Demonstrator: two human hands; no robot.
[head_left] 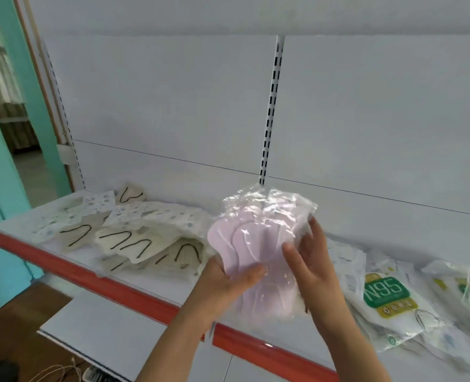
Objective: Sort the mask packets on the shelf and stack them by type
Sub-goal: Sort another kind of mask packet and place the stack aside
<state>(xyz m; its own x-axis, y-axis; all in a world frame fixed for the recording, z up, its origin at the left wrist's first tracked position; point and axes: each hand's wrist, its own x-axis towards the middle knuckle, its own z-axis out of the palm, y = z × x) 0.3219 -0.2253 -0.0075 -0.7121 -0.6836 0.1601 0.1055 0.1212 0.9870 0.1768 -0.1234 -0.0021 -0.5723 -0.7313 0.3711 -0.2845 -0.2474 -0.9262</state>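
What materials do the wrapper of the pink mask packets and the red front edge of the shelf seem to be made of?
Wrapper of the pink mask packets: thin clear plastic film, glossy; it crinkles and shows white glare. Red front edge of the shelf: probably smooth plastic or painted metal strip; it shines softly, but the look does not settle which.

A shop: slotted retail shelf (pixel 151 288) bearing packaged N95 masks (pixel 388 296).

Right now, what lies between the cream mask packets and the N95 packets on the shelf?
In the head view, the pink mask packets are there, gripped by the left hand and right hand above bare shelf.
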